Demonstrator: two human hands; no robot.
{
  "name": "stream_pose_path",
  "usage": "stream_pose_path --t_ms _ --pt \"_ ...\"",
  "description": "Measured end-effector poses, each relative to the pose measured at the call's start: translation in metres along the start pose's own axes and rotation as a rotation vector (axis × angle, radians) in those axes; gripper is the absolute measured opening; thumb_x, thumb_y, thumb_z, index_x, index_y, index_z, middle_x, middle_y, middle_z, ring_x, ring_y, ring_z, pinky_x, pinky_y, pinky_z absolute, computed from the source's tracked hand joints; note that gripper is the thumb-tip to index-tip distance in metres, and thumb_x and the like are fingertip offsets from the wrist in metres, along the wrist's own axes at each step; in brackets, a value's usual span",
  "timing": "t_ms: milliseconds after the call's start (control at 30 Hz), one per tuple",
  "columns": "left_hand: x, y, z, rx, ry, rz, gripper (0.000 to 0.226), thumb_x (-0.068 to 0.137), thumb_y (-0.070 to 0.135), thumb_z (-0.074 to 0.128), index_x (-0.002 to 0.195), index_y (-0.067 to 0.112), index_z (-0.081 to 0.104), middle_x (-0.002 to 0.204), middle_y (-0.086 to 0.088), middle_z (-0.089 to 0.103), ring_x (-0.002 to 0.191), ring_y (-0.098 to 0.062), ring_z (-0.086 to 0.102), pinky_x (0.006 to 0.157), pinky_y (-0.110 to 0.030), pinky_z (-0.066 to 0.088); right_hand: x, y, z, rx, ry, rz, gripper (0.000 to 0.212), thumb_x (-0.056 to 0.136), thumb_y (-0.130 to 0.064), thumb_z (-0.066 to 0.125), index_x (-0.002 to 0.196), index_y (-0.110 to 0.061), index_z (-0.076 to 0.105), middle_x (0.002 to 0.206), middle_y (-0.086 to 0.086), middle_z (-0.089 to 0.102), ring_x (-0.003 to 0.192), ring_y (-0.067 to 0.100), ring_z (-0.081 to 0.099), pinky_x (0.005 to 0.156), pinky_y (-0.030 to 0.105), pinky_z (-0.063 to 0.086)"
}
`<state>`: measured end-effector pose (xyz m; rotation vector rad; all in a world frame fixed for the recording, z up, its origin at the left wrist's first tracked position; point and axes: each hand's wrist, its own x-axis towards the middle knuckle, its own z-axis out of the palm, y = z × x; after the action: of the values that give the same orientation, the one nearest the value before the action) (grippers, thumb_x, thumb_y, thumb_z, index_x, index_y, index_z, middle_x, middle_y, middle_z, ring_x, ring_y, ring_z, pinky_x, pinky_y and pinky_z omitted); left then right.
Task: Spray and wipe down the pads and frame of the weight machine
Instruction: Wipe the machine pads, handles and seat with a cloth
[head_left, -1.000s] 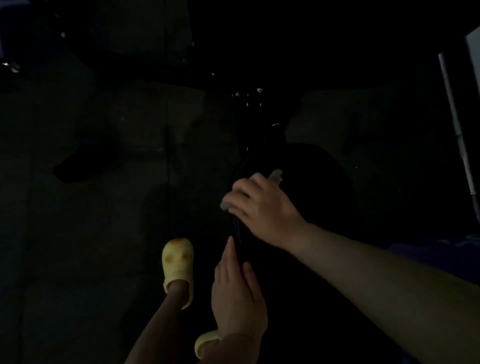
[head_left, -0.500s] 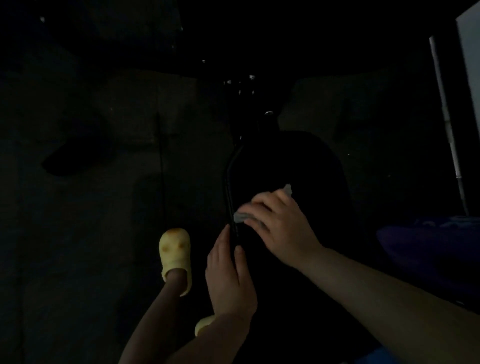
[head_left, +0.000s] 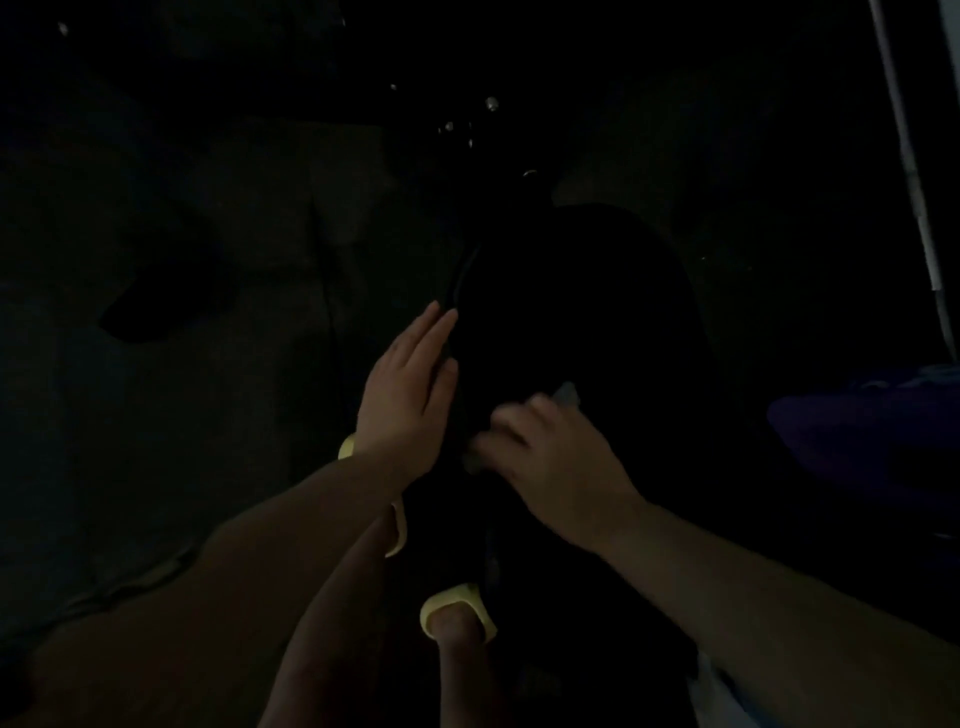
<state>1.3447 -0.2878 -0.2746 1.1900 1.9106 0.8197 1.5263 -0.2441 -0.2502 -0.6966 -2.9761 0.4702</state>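
Note:
The scene is very dark. A black seat pad (head_left: 582, 312) of the weight machine fills the middle of the view. My right hand (head_left: 556, 462) grips a small pale wipe (head_left: 567, 393) and presses it on the pad near its left edge; only bits of the wipe show past my fingers. My left hand (head_left: 410, 395) lies flat with straight fingers against the pad's left side. Bolts of the dark frame (head_left: 491, 104) glint beyond the pad. No spray bottle is visible.
My feet in yellow clogs (head_left: 457, 616) stand on the grey floor (head_left: 182, 441) left of the pad. A pale vertical bar (head_left: 909, 156) runs down the right edge. A dark blue shape (head_left: 872, 426) lies at the right.
My right hand has drawn the wipe back along the pad's left edge toward me. My left hand has slid forward along the pad's side, now ahead of the right hand.

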Motion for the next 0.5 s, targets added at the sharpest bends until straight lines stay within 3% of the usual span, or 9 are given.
stream_pose_path --t_ms 133,200,267,333,433,500 --pt "-0.002 0.003 0.003 -0.087 0.036 -0.058 0.045 0.099 0.028 0.038 0.145 0.025 0.036 0.152 0.005 0.033 0.136 -0.002 0.029 0.115 -0.032 0.027 0.041 -0.004 0.000 -0.028 0.112 0.356 0.022 0.094 -0.029 0.051 0.108 -0.020 0.066 0.103 0.003 0.061 0.089 0.026 0.055 0.069 0.040 0.047" --pt "-0.007 0.006 0.002 -0.097 0.048 -0.102 0.043 0.101 0.024 0.039 0.144 0.024 0.037 0.151 0.004 0.036 0.132 0.003 0.028 0.113 -0.026 0.026 0.023 -0.027 0.008 -0.037 0.110 0.408 0.025 0.093 -0.028 0.047 0.109 -0.021 0.065 0.106 0.003 0.059 0.091 0.025 0.052 0.071 0.039 0.045" --pt "-0.017 0.006 0.001 -0.134 0.056 -0.144 0.042 0.101 0.024 0.039 0.143 0.025 0.037 0.150 0.006 0.036 0.132 0.003 0.029 0.114 -0.026 0.026 -0.014 -0.051 0.013 0.001 0.051 0.309 0.027 0.083 -0.025 0.049 0.105 -0.024 0.064 0.106 0.001 0.056 0.089 0.024 0.049 0.071 0.036 0.043" --pt "-0.026 0.005 0.001 -0.183 0.051 -0.176 0.042 0.102 0.026 0.038 0.143 0.028 0.037 0.149 0.010 0.036 0.135 0.002 0.029 0.116 -0.031 0.026 -0.046 -0.066 0.008 0.067 -0.080 0.070 0.028 0.076 -0.025 0.051 0.100 -0.027 0.064 0.107 -0.002 0.057 0.090 0.021 0.049 0.071 0.034 0.045" --pt "-0.038 0.005 0.008 -0.226 0.048 -0.217 0.043 0.100 0.033 0.037 0.143 0.032 0.036 0.150 0.013 0.035 0.138 -0.001 0.029 0.116 -0.038 0.027 -0.040 -0.039 -0.007 0.042 -0.189 -0.215 0.024 0.077 -0.024 0.057 0.098 -0.028 0.067 0.104 -0.001 0.061 0.090 0.020 0.048 0.070 0.035 0.047" --pt "-0.044 0.011 0.014 -0.237 0.062 -0.223 0.046 0.098 0.036 0.036 0.143 0.032 0.036 0.150 0.011 0.036 0.138 -0.004 0.030 0.116 -0.041 0.028 -0.017 -0.015 -0.010 -0.014 -0.097 -0.122 0.019 0.081 -0.022 0.061 0.098 -0.023 0.068 0.099 0.004 0.062 0.085 0.025 0.053 0.072 0.041 0.048"
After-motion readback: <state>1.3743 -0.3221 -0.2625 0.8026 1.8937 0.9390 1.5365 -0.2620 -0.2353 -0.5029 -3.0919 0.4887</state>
